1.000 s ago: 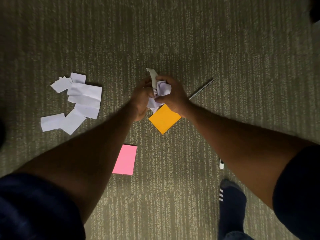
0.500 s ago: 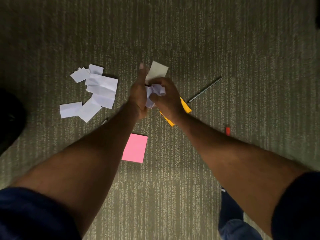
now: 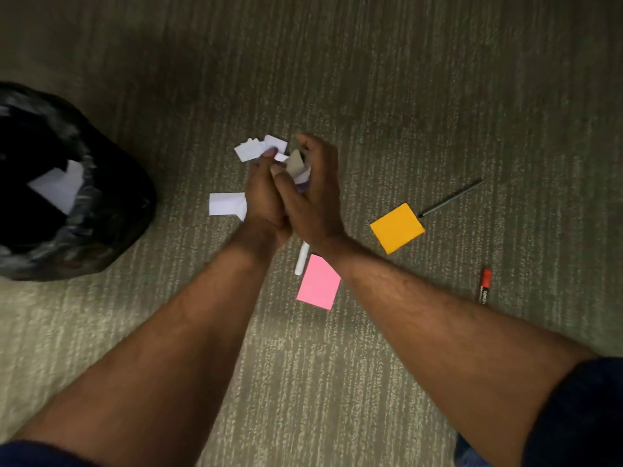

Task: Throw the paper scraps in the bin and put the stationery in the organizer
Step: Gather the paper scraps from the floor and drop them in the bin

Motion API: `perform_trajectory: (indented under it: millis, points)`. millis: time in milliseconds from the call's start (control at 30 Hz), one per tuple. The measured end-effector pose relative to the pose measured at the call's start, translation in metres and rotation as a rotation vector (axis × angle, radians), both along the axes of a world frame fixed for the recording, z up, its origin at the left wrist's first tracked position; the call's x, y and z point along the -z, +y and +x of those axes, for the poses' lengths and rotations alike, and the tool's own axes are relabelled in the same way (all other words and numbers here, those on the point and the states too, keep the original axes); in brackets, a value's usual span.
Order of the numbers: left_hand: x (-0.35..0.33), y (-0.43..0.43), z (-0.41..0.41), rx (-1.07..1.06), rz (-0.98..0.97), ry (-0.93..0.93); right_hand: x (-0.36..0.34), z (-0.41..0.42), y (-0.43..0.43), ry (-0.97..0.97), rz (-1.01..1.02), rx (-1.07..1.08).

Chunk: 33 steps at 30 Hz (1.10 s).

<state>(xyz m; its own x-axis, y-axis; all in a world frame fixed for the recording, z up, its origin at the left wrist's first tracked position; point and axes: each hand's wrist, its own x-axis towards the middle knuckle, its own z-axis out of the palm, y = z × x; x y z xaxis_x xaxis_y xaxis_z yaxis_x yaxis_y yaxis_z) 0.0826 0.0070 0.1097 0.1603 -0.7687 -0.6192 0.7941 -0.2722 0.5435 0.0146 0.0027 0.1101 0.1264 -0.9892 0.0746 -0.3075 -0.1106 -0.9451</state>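
Left hand [image 3: 261,197] and right hand [image 3: 315,200] are pressed together, fingers curled round a wad of paper [image 3: 298,168] squeezed between them, above the carpet [image 3: 371,96]. The bin [image 3: 111,210], lined with a black bag, stands well off to my left, with a white sheet [image 3: 57,187] lying inside. Loose scraps [image 3: 226,203] lie flat on the carpet just beyond and beside my left hand. The wad is light and soft and springs back, so I judge it needs a full cupped grip, or bits will shed on the way to the bin. The flat scraps are thin and best pinched up by an edge. Stationery waits to my right: orange pad [image 3: 397,228], pink pad [image 3: 318,282], thin pen [image 3: 451,198], red marker [image 3: 484,286], and a white marker [image 3: 301,262] partly under my right wrist. All of it is stiff and easy to take by the sides. The organizer is not in view.
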Motion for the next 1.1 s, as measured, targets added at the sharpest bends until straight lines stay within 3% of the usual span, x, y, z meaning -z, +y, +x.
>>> perform_trajectory:
  millis: [67,200,333,533,700,800,967,1100]
  points:
    - [-0.014,0.009,0.018,-0.019,-0.007,0.02,-0.011,0.024,0.008,-0.039,0.022,0.033]
    - [-0.037,0.032,0.054,-0.084,-0.065,-0.157,-0.032,0.073,0.026,-0.157,0.124,0.034]
    - [-0.063,0.053,0.103,-0.155,0.097,-0.629,-0.05,0.126,0.04,-0.193,0.216,-0.02]
    - [-0.087,0.087,0.194,-0.419,0.183,-0.465,-0.069,0.225,0.067,-0.235,0.428,-0.298]
    - [-0.094,0.109,0.261,-0.588,0.263,-0.454,-0.072,0.287,0.087,-0.139,0.404,-0.451]
    - [-0.09,0.12,0.287,-0.576,0.257,-0.373,-0.071,0.301,0.086,-0.1,0.369,-0.535]
    - [-0.08,0.135,0.313,-0.42,0.325,-0.485,-0.058,0.296,0.075,0.073,0.212,-0.664]
    - [-0.075,0.146,0.31,-0.431,0.312,-0.588,-0.048,0.27,0.064,0.152,0.106,-0.677]
